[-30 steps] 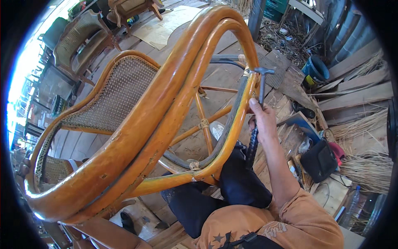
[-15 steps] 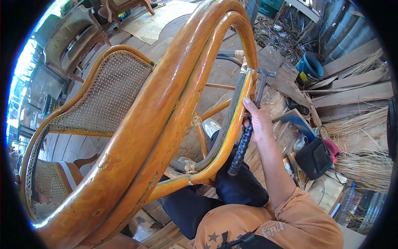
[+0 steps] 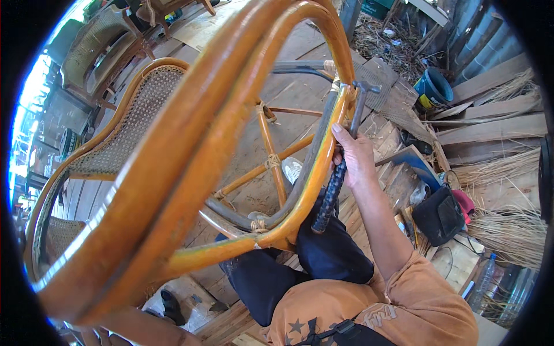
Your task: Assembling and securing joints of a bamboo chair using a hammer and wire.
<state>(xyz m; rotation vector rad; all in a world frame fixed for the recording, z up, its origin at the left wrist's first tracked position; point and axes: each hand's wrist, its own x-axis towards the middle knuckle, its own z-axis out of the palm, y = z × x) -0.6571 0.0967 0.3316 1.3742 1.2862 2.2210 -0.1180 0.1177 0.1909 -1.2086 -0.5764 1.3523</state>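
A glossy orange-brown rattan chair frame [image 3: 190, 121] leans across my lap, its thick bent double pole running from lower left to top centre. Inside its seat ring, pale bindings tie crossed lower poles. My right hand [image 3: 356, 158] is closed on a hammer [image 3: 329, 205] with a black wrapped handle, its metal head pointing up. The thumb of that hand presses along the frame's right rail, so hammer and rail lie together. At the lower left edge, my left hand [image 3: 99, 337] is beneath the thick pole, mostly cut off; its grip is unclear.
A cane-backed chair [image 3: 147, 98] stands at left, and a cane settee [image 3: 98, 52] behind it. On the right are a dark bucket [image 3: 434, 87], a black pouch [image 3: 438, 215], a clear plastic bottle [image 3: 483, 279] and straw-like fibres [image 3: 508, 219]. A dark sandal [image 3: 172, 305] lies at lower left.
The rattan frame has swung left and tilted, its thick pole now blurred, showing more of the lower crossed poles. My right hand and the hammer have shifted slightly up and left.
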